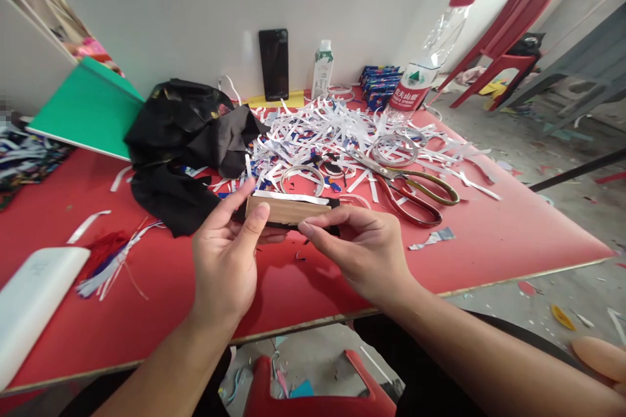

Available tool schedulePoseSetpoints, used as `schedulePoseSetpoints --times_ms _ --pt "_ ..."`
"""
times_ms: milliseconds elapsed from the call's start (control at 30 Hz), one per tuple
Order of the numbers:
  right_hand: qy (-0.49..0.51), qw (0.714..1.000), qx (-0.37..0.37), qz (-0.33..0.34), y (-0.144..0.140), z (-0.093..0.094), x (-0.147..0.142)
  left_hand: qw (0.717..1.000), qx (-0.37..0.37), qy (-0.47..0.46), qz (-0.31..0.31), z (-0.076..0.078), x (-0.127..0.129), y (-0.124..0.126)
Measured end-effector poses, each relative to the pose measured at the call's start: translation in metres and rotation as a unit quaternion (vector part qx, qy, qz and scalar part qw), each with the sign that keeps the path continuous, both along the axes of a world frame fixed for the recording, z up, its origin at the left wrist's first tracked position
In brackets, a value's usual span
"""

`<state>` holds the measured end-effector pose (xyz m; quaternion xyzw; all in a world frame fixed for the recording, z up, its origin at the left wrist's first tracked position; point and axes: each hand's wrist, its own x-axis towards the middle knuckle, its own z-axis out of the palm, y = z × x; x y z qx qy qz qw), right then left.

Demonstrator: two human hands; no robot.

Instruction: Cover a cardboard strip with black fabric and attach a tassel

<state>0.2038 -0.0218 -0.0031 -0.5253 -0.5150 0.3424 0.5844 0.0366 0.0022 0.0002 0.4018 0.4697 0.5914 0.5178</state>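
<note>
Both of my hands hold a small flat brown card (288,210) with a white strip along its top edge and a black layer beneath it, a little above the red table (489,247). My left hand (227,254) grips its left end with thumb on top. My right hand (359,244) pinches its right end and lower edge. Just beyond the card lie rolls of tape (303,177) and large scissors (415,189) with red and green handles.
A heap of white paper strips (342,133) covers the table's far middle. Black cloth (190,137) and a green board (85,107) lie at the left, a white device (34,300) near left. A phone (274,64), small bottle (322,70), tilted water bottle (425,68) and red chair (508,26) stand behind.
</note>
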Motion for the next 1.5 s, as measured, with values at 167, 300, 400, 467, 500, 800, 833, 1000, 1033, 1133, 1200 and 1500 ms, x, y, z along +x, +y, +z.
schedulePoseSetpoints --times_ms 167,300,400,467,500,800,833,1000,1033,1133,1200,1500 --pt "0.07 0.997 -0.036 0.011 0.003 -0.002 0.003 0.997 -0.023 -0.07 -0.031 0.002 -0.003 0.001" --pt "0.117 0.989 -0.083 0.045 0.008 -0.002 0.007 0.992 -0.018 -0.078 -0.093 0.001 0.001 -0.004" --pt "0.084 0.991 -0.085 0.056 0.009 -0.002 0.01 0.99 -0.042 -0.089 -0.101 0.002 0.005 -0.006" --pt "0.056 0.993 -0.077 0.069 0.009 -0.003 0.011 0.986 -0.08 -0.115 -0.089 0.003 0.007 -0.005" --pt "0.054 0.993 -0.071 0.083 0.008 -0.003 0.011 0.984 -0.098 -0.125 -0.08 0.003 0.008 -0.005" --pt "0.009 0.994 -0.044 0.104 0.009 -0.007 0.011 0.981 -0.089 -0.165 -0.053 -0.004 0.018 -0.009" --pt "0.012 0.993 -0.044 0.109 0.009 -0.007 0.011 0.98 -0.082 -0.167 -0.071 -0.004 0.02 -0.01" --pt "0.012 0.989 -0.028 0.145 0.007 -0.007 0.011 0.979 -0.083 -0.169 -0.076 -0.006 0.024 -0.011" --pt "0.012 0.987 -0.026 0.155 0.006 -0.007 0.011 0.979 -0.084 -0.171 -0.068 -0.006 0.024 -0.01" --pt "0.013 0.984 -0.026 0.173 0.004 -0.008 0.011 0.98 -0.089 -0.173 -0.044 -0.006 0.024 -0.008" --pt "0.037 0.984 -0.048 0.168 0.002 -0.008 0.009 0.982 -0.085 -0.167 -0.028 -0.006 0.023 -0.008" --pt "0.215 0.947 -0.173 0.167 0.005 -0.009 0.0 0.993 -0.033 -0.111 -0.022 -0.011 0.024 -0.011"
